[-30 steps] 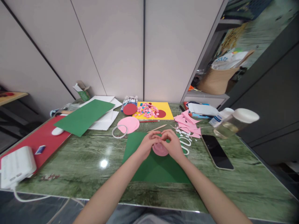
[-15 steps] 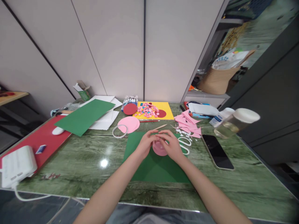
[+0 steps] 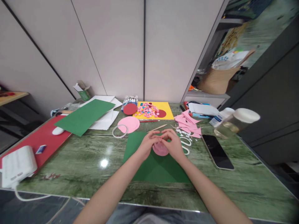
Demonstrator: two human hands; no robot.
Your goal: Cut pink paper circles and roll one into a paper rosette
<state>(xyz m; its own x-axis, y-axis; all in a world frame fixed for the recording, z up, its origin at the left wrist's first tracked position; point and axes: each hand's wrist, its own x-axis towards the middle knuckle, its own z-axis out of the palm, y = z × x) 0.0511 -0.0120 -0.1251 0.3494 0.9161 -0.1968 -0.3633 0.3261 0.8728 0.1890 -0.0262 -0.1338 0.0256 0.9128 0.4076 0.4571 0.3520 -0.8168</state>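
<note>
My left hand (image 3: 149, 143) and my right hand (image 3: 172, 143) meet over a green paper sheet (image 3: 161, 172), fingertips curled together. Between them is a pink paper circle (image 3: 161, 150), its far part covered by my fingers, which pinch at its upper edge. Whether a smaller piece is also between the fingertips, I cannot make out. Just right of my right hand lie white loop handles (image 3: 187, 141), apparently of scissors, partly hidden by that hand. A pointed wooden stick (image 3: 160, 127) rests beyond my hands.
Pink paper circles (image 3: 130, 123) and a white ring (image 3: 120, 131) lie to the left. Pink beads or pompoms (image 3: 147, 109) cover a yellow sheet (image 3: 169, 109). Pink scraps (image 3: 188, 124), a phone (image 3: 217, 152) and a lidded bottle (image 3: 235, 123) are at right; a white power bank (image 3: 18, 165) is at left.
The fingers of both hands have shifted slightly and drawn closer together over the pink paper circle. Everything else on the table stays in place.
</note>
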